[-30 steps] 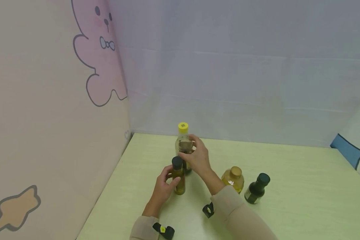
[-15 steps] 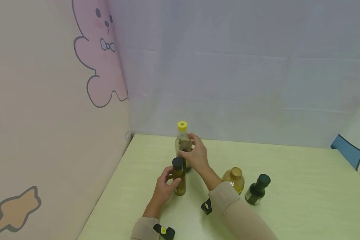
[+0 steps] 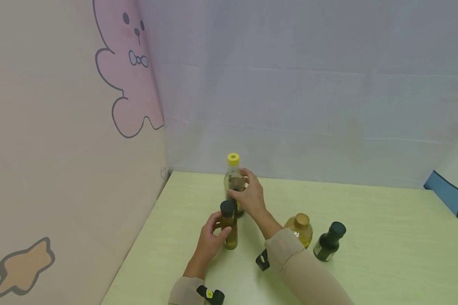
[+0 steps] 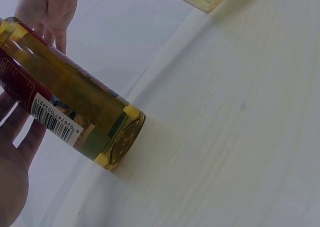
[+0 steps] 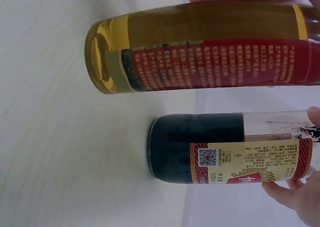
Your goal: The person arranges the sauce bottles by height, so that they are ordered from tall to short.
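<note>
Because the left hand point(image 3: 210, 239) grips the black-capped oil bottle point(image 3: 228, 226) just beside the yellow-capped bottle point(image 3: 234, 182) held by the right hand point(image 3: 252, 197) on the tabletop point(image 3: 366, 237), a bump could tip one.

The right hand point(image 3: 250, 198) hides much of the yellow-capped bottle point(image 3: 233, 178); its label print is unreadable.

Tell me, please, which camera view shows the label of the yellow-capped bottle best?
The right wrist view: the yellow-capped bottle fills the frame there, its label with a QR code facing the camera, held by the right hand. The head view shows the whole bottle, small, with that hand covering its middle. The left wrist view shows only the black-capped bottle.
</note>
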The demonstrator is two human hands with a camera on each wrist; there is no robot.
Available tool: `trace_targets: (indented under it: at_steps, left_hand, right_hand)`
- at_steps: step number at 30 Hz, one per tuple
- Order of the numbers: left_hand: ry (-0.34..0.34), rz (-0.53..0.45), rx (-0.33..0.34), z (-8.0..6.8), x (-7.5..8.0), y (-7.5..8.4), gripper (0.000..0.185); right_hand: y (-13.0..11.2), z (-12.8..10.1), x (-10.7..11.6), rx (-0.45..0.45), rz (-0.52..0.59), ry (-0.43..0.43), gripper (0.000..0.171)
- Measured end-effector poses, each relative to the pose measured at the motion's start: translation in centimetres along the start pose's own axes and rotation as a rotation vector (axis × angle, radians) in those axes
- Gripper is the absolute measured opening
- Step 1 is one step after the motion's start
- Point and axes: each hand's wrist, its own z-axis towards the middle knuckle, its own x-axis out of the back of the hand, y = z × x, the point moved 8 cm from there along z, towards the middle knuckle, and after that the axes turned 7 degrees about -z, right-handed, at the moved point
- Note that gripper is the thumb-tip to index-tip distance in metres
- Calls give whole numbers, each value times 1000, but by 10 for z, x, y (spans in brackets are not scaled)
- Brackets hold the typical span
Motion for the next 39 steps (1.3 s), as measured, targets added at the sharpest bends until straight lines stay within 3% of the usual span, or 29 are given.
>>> trace_targets:
  at_steps: [20, 30, 39]
  left_hand:
    - [0, 17, -24, 2, 3, 7, 36]
    - [-15, -5, 27, 2, 2, 5, 38]
    - [-12, -6, 38, 1, 3, 6, 39]
  right_hand:
    - [0, 2, -2, 2, -8, -30, 72]
    - [0, 1, -1, -33, -72, -54, 75]
    - [-3, -3, 4, -57, -63, -95, 79]
